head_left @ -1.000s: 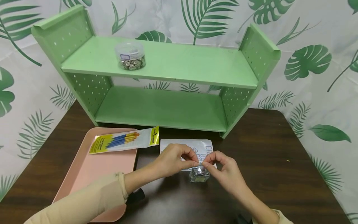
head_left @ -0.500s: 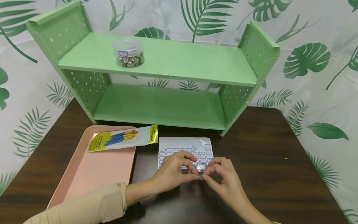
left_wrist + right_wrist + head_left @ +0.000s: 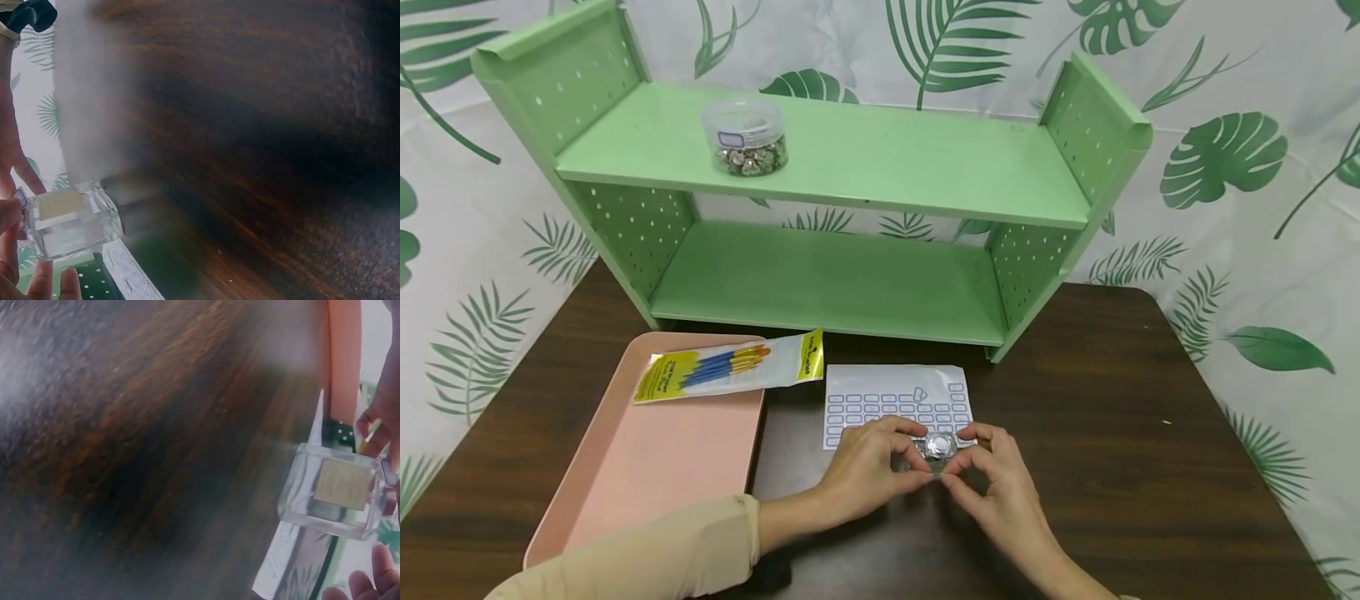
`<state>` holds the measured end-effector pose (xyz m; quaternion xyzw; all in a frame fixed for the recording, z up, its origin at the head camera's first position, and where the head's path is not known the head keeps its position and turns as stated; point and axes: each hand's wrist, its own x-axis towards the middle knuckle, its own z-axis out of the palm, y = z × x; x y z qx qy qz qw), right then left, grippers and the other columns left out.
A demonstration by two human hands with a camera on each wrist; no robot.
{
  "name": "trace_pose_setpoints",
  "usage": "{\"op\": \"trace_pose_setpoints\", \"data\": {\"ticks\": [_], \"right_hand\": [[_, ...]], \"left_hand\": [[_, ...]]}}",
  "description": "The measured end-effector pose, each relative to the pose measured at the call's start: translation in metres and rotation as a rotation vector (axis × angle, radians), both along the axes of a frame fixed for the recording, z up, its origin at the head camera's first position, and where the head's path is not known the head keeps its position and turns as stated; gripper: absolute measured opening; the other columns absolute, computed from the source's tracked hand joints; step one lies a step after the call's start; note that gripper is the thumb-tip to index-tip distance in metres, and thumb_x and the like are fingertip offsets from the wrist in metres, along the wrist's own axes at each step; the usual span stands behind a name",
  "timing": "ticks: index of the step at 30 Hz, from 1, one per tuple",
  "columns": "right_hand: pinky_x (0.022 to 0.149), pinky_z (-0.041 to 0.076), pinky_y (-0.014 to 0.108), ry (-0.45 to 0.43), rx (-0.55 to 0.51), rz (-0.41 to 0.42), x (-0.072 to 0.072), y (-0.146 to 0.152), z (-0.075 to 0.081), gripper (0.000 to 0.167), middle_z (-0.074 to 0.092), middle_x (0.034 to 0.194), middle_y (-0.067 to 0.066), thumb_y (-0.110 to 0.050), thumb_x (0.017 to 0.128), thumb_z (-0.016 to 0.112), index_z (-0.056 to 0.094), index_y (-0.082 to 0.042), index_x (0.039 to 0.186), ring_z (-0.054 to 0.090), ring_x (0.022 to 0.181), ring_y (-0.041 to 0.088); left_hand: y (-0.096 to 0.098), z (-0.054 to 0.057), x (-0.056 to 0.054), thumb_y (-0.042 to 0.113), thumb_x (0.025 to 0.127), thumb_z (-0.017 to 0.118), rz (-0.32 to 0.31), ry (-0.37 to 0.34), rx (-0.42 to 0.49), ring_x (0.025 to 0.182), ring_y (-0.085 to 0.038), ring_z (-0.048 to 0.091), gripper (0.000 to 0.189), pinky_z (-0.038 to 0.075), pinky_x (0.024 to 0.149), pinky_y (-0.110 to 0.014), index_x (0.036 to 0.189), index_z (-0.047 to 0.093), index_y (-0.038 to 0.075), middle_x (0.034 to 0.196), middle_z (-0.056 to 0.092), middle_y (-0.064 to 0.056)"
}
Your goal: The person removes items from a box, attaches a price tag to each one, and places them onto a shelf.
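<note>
A square clear glass bottle (image 3: 334, 490) with a cream label and a silvery top (image 3: 940, 445) stands on the table, partly hidden by the fingers in the head view. My left hand (image 3: 868, 467) pinches a tiny blue-edged label sticker (image 3: 20, 197) between thumb and index finger. From the other side, my right hand (image 3: 996, 475) pinches the same sticker (image 3: 389, 473) at the bottle's upper part. Other fingers of both hands curve beside the bottle top. Whether the sticker is stuck to the glass I cannot tell.
Behind the hands lies a white sheet (image 3: 891, 379) of blue-edged stickers. A pink tray (image 3: 655, 475) on the left bears a pack of paintbrushes (image 3: 726, 368). Farther back stands a green two-tier shelf (image 3: 835, 279), with a clear jar (image 3: 745, 137) of small metallic pieces on top.
Both hands have come down from above the bottle's top to its near side, still pinching the sticker. More of the sticker sheet shows, and the head view has shifted slightly.
</note>
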<state>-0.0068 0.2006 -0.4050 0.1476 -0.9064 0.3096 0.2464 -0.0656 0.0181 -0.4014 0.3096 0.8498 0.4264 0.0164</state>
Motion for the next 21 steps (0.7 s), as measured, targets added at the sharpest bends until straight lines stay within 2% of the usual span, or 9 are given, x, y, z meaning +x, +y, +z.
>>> {"op": "trace_pose_setpoints", "data": {"ticks": [4,10,16,18,21], "right_hand": [[0.073,0.044,0.025,-0.023,-0.027,-0.010,-0.002,0.001,-0.005,0.035,0.058,0.105,0.003,0.003,0.061,0.083,0.061,-0.022,0.073,0.057,0.092,0.017],[0.073,0.046,0.017,-0.042,-0.074,0.012,-0.005,0.002,-0.011,0.034,0.058,0.101,0.002,0.006,0.063,0.081,0.061,-0.020,0.073,0.057,0.089,0.012],[0.072,0.051,0.015,-0.050,-0.133,0.067,-0.006,0.003,-0.015,0.020,0.056,0.102,0.001,-0.003,0.075,0.077,0.063,-0.018,0.076,0.055,0.090,0.008],[0.073,0.050,0.014,-0.038,-0.140,0.077,-0.007,0.003,-0.017,0.022,0.055,0.102,0.002,-0.001,0.074,0.077,0.063,-0.017,0.075,0.055,0.090,0.008],[0.073,0.049,0.011,0.000,-0.131,0.081,-0.008,0.002,-0.020,0.032,0.055,0.102,0.003,0.010,0.065,0.077,0.062,-0.016,0.075,0.055,0.089,0.008]], "left_hand": [[0.002,-0.003,-0.001,0.026,0.071,0.080,0.007,0.021,-0.008,0.097,-0.010,0.062,0.009,0.037,0.078,-0.035,0.069,0.071,0.025,0.104,0.068,0.011],[0.003,-0.007,-0.004,0.026,0.070,0.080,-0.009,0.126,-0.001,0.088,-0.006,0.063,0.011,0.039,0.071,-0.024,0.068,0.070,0.023,0.100,0.068,0.010],[0.004,-0.010,-0.005,0.026,0.069,0.080,-0.013,0.210,-0.016,0.079,-0.004,0.062,0.011,0.036,0.067,-0.021,0.068,0.070,0.024,0.099,0.068,0.010],[0.004,-0.010,-0.005,0.026,0.069,0.080,-0.006,0.224,-0.029,0.080,-0.004,0.062,0.011,0.035,0.067,-0.023,0.068,0.069,0.025,0.100,0.068,0.010],[0.004,-0.010,-0.004,0.026,0.069,0.080,0.003,0.237,-0.048,0.082,-0.004,0.062,0.011,0.033,0.068,-0.024,0.069,0.070,0.025,0.100,0.067,0.011]]}}
